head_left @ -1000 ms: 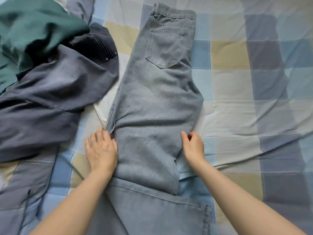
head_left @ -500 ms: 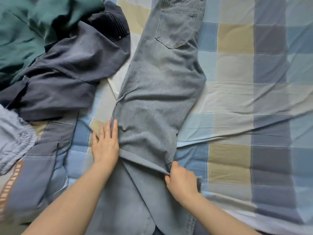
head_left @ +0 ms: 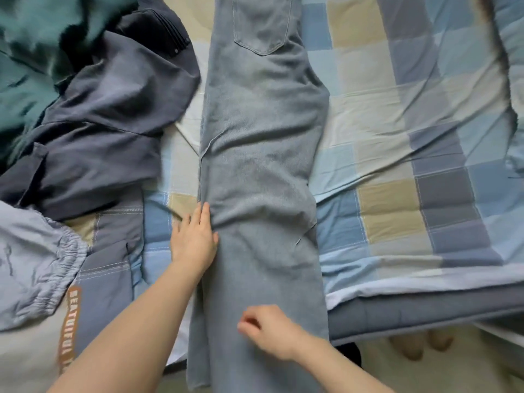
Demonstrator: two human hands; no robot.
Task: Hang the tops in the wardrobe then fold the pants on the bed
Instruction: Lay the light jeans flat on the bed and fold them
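Pinning the jeans [head_left: 261, 154] flat with your left hand [head_left: 194, 242], fingers straight along their left edge, keeps them stretched toward the bed's [head_left: 425, 316] near edge; right hand [head_left: 272, 333] loosely curled, holding nothing.

quilt: checked in blue, beige and grey squares [head_left: 397, 80], wrinkled, covering the bed's top
quilt border: plain grey-blue band [head_left: 425, 310] along the near edge
floor: pale strip [head_left: 467, 373] below the near edge, at the lower right corner
toes: blurred [head_left: 419, 344], on the floor
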